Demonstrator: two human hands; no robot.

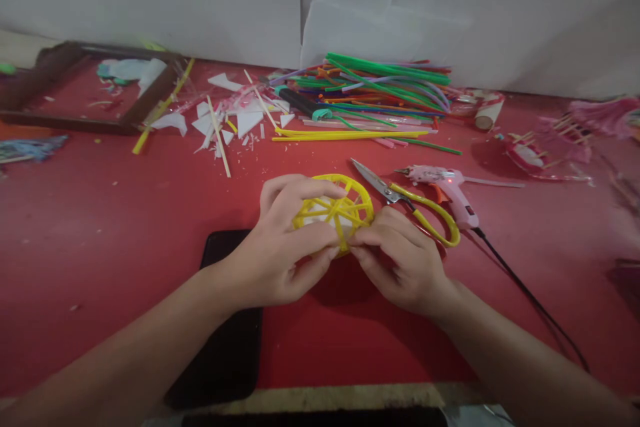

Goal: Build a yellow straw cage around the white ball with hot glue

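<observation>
A yellow pipe-cleaner wheel [334, 212] with spokes and a pale inner part is held up over the red table. My left hand [295, 240] grips it from the left, fingers over its upper edge and thumb low at the front. At the lower right of its rim, my right hand [400, 257] pinches with thumb and index finger. What lies exactly between those right fingertips is hidden. Yellow-handled scissors [430, 210] lie just beyond my right hand, with the blades pointing up and left.
A pink glue gun [447, 190] with a lit red light lies at right, its black cord [530, 300] running toward the front. Coloured pipe cleaners [370, 90] are heaped at the back near white scraps [245, 121]. A black phone-like slab [220, 353] lies under my left forearm. A brown frame [65, 121] sits far left.
</observation>
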